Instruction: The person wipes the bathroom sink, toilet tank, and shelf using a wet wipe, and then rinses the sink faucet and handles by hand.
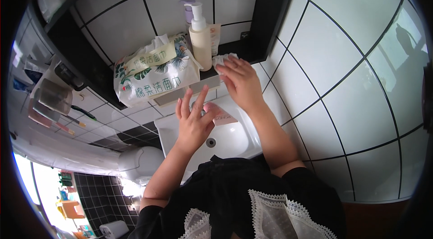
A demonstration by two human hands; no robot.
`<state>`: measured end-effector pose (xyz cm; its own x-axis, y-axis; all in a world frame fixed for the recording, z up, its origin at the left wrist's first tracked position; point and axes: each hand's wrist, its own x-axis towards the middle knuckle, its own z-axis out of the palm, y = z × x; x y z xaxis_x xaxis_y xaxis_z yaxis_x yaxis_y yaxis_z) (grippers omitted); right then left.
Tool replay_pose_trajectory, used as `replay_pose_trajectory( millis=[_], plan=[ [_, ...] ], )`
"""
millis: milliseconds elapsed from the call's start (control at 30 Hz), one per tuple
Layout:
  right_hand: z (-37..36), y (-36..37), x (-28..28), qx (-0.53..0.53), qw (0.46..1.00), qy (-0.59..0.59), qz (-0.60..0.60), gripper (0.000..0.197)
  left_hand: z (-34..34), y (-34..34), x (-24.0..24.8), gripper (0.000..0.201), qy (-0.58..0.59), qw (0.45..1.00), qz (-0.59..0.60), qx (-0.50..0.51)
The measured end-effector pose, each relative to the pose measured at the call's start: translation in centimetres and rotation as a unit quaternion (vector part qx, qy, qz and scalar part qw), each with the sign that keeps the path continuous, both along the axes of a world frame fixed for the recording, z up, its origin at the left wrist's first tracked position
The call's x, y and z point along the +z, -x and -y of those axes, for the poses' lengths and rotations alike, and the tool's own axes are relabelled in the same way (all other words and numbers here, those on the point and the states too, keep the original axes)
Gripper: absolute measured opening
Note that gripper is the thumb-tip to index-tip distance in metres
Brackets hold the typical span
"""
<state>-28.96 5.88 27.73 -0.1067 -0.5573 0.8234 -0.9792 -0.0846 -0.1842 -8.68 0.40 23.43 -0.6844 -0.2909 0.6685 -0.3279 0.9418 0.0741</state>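
Observation:
My left hand (pixel 194 119) is over the sink's back edge, its fingers stretched apart. Close by its thumb lies a pale pink tube (pixel 227 118) with a pinker cap; whether the hand touches it I cannot tell. My right hand (pixel 241 81) reaches to the right end of the black shelf (pixel 252 51), fingers bent over a crumpled white tissue (pixel 222 60). Left of that tissue stands a cream pump bottle (pixel 200 45). A soft pack of face tissues (pixel 155 74) with leaf prints sits farther left, one tissue sticking out of its top.
Below my hands is a white sink (pixel 248 137) with a round drain (pixel 210 142). Behind the pump bottle are a purple pump (pixel 188 11) and a pale tube (pixel 215 36). Cups and toothbrushes (pixel 54 103) hang at left. White tiled wall (pixel 333 81) bounds the right.

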Motion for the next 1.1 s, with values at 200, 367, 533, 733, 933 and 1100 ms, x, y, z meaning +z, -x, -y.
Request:
replay_pose_trajectory(
  millis=[200, 367, 533, 733, 933, 1100],
  plan=[
    [-1.4, -0.3, 0.1, -0.134, 0.991, -0.028, -0.008, 0.031, -0.1, -0.6, 0.3, 0.036, -0.001, 1.0, -0.002, -0.019],
    [-2.7, 1.8, -0.6, -0.224, 0.975, -0.005, -0.001, 0.026, -0.3, -0.7, 1.4, 0.042, -0.027, 0.999, -0.007, -0.041],
    [-4.4, 1.6, -1.5, -0.221, 0.974, 0.047, 0.019, 0.024, -0.8, 0.6, 3.9, 0.041, -0.091, 0.987, -0.051, -0.123],
    [-8.4, -0.5, -1.9, -0.112, 0.951, -0.045, 0.286, 0.019, -2.1, 5.8, 7.7, 0.032, -0.21, 0.948, -0.177, -0.164],
    [-11.2, -0.2, -4.3, -0.077, 0.915, -0.015, 0.396, 0.018, -0.5, 13.5, 11.6, 0.046, -0.289, 0.931, -0.176, -0.139],
    [-12.2, -1.4, -4.3, -0.045, 0.894, -0.024, 0.444, 0.02, 2.2, 18.1, 10.3, 0.037, -0.239, 0.949, -0.173, -0.109]
  ],
)
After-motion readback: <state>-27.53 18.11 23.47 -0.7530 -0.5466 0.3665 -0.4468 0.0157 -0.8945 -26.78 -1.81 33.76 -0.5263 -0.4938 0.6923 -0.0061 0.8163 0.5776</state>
